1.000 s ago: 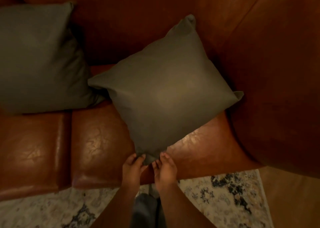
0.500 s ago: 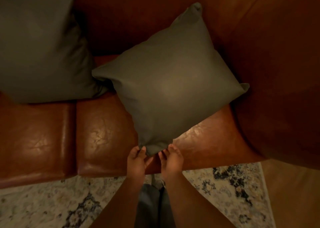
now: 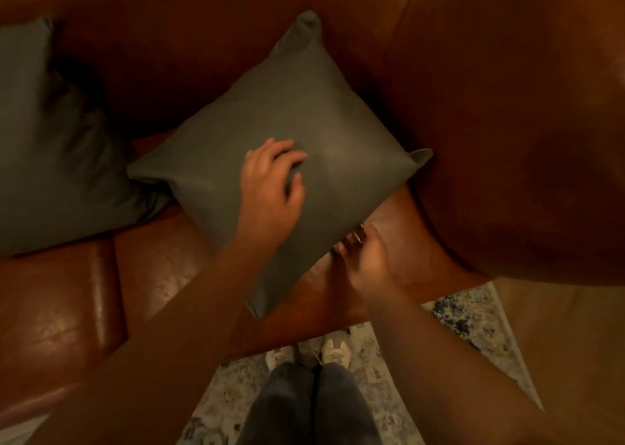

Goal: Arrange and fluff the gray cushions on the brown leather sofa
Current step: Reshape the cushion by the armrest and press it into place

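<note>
A gray cushion (image 3: pixel 324 116) stands on one corner on the brown leather sofa (image 3: pixel 159 275), leaning against the backrest. My left hand (image 3: pixel 270 180) lies on the cushion's face, fingers curled and pressing into the fabric. My right hand (image 3: pixel 365 255) is at the cushion's lower right edge, fingertips touching or tucked under it; whether it grips the edge is unclear. A second gray cushion (image 3: pixel 50 160) rests at the left against the backrest, its corner touching the first one.
The sofa's rounded arm (image 3: pixel 507 174) rises at the right. A patterned rug (image 3: pixel 473 326) lies on the floor in front of the sofa. My legs and light shoes (image 3: pixel 307 360) stand on it close to the seat's front edge.
Both hands have left the cushion's bottom corner. My left hand moved up onto the cushion's face and my right hand shifted to its lower right edge. The cushion sits slightly farther back.
</note>
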The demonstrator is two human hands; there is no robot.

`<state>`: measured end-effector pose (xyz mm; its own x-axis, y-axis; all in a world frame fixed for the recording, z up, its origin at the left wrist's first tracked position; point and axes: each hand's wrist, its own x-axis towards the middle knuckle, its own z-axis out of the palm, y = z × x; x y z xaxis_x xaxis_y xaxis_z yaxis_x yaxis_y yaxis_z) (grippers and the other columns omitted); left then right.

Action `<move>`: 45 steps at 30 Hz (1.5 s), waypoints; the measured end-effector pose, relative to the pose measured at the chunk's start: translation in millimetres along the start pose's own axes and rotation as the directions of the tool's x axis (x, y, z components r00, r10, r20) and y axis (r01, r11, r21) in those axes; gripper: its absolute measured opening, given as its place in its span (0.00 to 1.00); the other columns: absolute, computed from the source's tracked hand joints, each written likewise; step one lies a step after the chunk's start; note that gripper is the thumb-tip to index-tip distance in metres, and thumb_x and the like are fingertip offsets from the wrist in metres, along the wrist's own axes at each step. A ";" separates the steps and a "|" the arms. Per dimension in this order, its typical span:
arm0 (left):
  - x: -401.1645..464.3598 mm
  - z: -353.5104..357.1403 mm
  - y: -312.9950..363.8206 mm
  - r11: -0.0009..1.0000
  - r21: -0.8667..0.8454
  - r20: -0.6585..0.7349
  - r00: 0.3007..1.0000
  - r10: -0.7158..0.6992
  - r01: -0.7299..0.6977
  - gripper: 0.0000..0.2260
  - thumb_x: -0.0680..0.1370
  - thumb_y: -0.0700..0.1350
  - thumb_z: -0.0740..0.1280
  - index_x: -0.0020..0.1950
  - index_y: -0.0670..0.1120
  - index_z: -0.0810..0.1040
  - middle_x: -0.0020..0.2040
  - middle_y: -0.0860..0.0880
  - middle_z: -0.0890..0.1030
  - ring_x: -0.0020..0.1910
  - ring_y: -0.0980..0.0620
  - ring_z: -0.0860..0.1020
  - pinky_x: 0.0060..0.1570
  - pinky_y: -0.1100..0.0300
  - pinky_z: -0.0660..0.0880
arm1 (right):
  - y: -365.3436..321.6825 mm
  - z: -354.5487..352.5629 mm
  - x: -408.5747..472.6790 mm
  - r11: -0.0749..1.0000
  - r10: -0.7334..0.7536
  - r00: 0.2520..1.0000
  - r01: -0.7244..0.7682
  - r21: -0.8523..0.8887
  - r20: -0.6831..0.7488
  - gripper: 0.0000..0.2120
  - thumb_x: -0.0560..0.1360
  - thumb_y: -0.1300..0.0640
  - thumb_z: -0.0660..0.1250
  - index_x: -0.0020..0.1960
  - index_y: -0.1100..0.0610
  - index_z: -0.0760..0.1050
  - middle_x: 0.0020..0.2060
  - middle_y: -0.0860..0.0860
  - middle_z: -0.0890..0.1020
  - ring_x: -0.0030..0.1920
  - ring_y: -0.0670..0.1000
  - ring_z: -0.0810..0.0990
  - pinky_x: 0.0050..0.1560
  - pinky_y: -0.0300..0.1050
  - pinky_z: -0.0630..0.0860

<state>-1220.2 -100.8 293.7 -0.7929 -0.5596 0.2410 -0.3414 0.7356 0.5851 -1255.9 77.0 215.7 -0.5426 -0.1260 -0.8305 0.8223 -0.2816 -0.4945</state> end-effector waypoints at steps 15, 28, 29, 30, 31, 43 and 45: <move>99.2 112.3 121.6 0.782 0.265 0.743 0.637 0.208 -0.565 0.13 0.80 0.52 0.58 0.57 0.50 0.79 0.57 0.46 0.79 0.61 0.44 0.73 0.70 0.45 0.54 | -98.2 8.6 60.8 0.779 -0.394 0.915 0.382 -0.497 0.087 0.14 0.78 0.60 0.60 0.33 0.52 0.72 0.32 0.54 0.77 0.35 0.52 0.74 0.39 0.51 0.72; 90.1 107.1 94.1 0.796 0.028 0.606 0.643 0.467 -0.605 0.10 0.79 0.51 0.60 0.52 0.49 0.79 0.52 0.49 0.80 0.54 0.47 0.77 0.61 0.50 0.63 | -74.7 -30.2 18.8 0.853 -0.457 0.888 0.421 -0.310 -0.051 0.10 0.79 0.62 0.62 0.39 0.55 0.71 0.34 0.49 0.74 0.35 0.43 0.72 0.41 0.40 0.72; 92.2 107.7 96.4 0.820 0.000 0.604 0.653 0.456 -0.572 0.11 0.80 0.51 0.60 0.53 0.48 0.79 0.52 0.48 0.80 0.53 0.46 0.77 0.59 0.50 0.66 | -69.8 -29.9 19.2 0.926 -0.354 0.933 0.339 -0.164 -0.069 0.10 0.80 0.62 0.60 0.41 0.55 0.72 0.36 0.50 0.76 0.39 0.46 0.75 0.45 0.44 0.74; 96.2 109.0 99.7 0.846 -0.006 0.607 0.670 0.427 -0.534 0.12 0.80 0.50 0.60 0.54 0.47 0.80 0.53 0.47 0.80 0.53 0.45 0.78 0.57 0.50 0.68 | -65.3 -29.7 20.5 0.968 -0.249 0.967 0.246 -0.050 -0.049 0.08 0.80 0.63 0.60 0.43 0.56 0.74 0.39 0.51 0.77 0.42 0.47 0.77 0.50 0.46 0.75; 102.4 111.2 103.4 0.866 0.019 0.618 0.687 0.383 -0.500 0.12 0.80 0.50 0.60 0.55 0.47 0.80 0.54 0.46 0.80 0.54 0.44 0.78 0.56 0.50 0.69 | -60.2 -29.5 23.2 0.987 -0.161 0.987 0.161 -0.025 -0.003 0.07 0.79 0.64 0.59 0.48 0.57 0.75 0.42 0.51 0.78 0.45 0.48 0.77 0.53 0.47 0.75; 144.0 140.4 141.0 0.756 0.262 0.965 0.169 -0.201 -0.599 0.15 0.79 0.51 0.64 0.60 0.44 0.79 0.56 0.44 0.79 0.53 0.44 0.77 0.55 0.51 0.73 | -23.7 -27.2 26.9 0.928 0.144 0.919 0.003 -0.374 0.366 0.18 0.72 0.75 0.65 0.54 0.57 0.72 0.52 0.53 0.80 0.59 0.52 0.77 0.65 0.45 0.73; 145.9 141.4 140.8 0.785 0.218 0.975 0.101 -0.196 -0.580 0.14 0.78 0.50 0.66 0.59 0.44 0.80 0.55 0.45 0.80 0.54 0.44 0.78 0.56 0.51 0.73 | -22.2 -29.7 29.7 0.937 0.165 0.903 -0.018 -0.350 0.397 0.18 0.71 0.75 0.67 0.55 0.58 0.72 0.57 0.57 0.78 0.65 0.55 0.74 0.69 0.52 0.70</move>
<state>-1455.3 -24.9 301.7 -0.5054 0.1719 -0.8456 0.0822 0.9851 0.1511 -1285.2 107.8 194.4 -0.4220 -0.5377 -0.7299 0.8400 0.0710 -0.5380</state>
